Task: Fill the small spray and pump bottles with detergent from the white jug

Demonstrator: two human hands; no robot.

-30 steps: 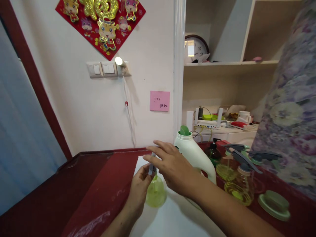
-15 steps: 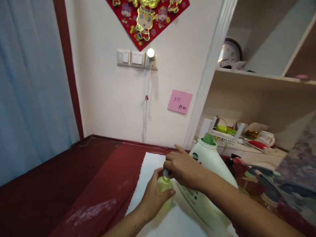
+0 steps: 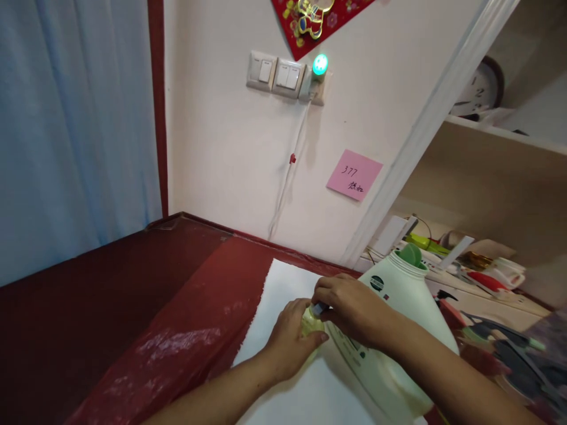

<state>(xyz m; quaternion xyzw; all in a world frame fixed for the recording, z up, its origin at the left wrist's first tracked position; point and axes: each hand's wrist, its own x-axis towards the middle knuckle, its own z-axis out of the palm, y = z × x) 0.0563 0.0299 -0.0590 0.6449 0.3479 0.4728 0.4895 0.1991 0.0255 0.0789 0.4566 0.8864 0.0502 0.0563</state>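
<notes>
At the white paper sheet (image 3: 283, 295) on the red tabletop (image 3: 146, 277), the left hand (image 3: 290, 342) wraps closed around a small green bottle (image 3: 311, 323); its contents cannot be made out. The right hand (image 3: 354, 310) pinches a grey piece (image 3: 318, 309) at the bottle's neck, just beside a white jug (image 3: 401, 307) with a green cap (image 3: 411, 255). Leftward, the red surface runs to the wall (image 3: 221, 147) and a blue curtain (image 3: 75, 118); spray heads (image 3: 500, 348) crowd the right.

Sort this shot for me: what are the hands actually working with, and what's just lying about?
In the hands: left hand gripping a small green bottle; right hand pinching its grey cap.

Lying about: white jug, white paper, spray bottles, pink note, wall clock.
</notes>
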